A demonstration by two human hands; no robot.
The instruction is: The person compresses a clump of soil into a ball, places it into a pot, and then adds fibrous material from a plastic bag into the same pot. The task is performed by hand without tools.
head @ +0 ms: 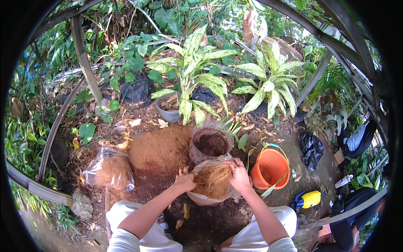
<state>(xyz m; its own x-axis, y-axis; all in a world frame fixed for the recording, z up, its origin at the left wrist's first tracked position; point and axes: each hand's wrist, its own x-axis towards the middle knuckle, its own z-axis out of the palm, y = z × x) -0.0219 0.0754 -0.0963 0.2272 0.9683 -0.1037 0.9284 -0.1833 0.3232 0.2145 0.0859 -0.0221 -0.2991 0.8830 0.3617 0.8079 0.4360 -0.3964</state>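
Observation:
In front of me stands a clear plastic bag (204,201) with its mouth spread wide, filled with brown coconut-like fibre (214,181). My left hand (185,180) grips the left side of its rim. On the right, my right hand (240,176) grips the opposite edge, close to some loose strands. Just behind the bag is a cloudy, translucent tub (211,140) with dark soil inside. A mound of loose brown fibre (159,148) lies on the ground to the left of the tub.
Another clear bag of fibre (111,170) rests at left. An orange bucket (270,171) stands at right, beyond it a yellow spray bottle (310,199) and a black plastic bag (311,151). Variegated potted plants (192,72) grow behind. Other people (349,214) are at the right edge.

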